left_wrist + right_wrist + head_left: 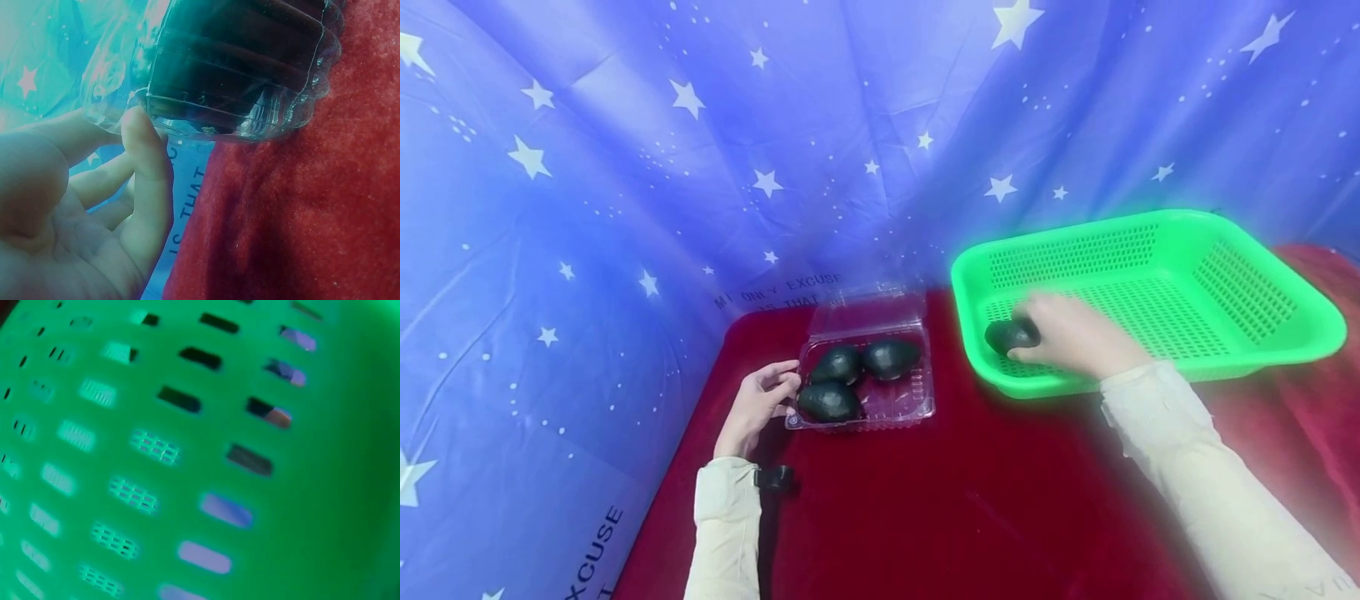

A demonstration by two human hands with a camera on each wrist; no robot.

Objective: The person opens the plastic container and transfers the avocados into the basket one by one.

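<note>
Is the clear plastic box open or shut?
Open: the clear plastic box has its lid raised at the back, not over the three dark fruits inside.

Beyond the left hand (756, 408) and right hand (1067, 333), a creased blue curtain (820, 100) is hanging, showing white stars (1017, 23) and dark lettering (786, 287); below both, a red cloth (880, 508) is spreading.

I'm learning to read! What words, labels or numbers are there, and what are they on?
"ONLY EXCUSE": starry curtain; letters before it blurred.
"IS THAT": curtain, just below.
"XCUSE" and "T": curtain, lower left, cut off.
Marks on clear box and right sleeve: too faint to read.
</note>
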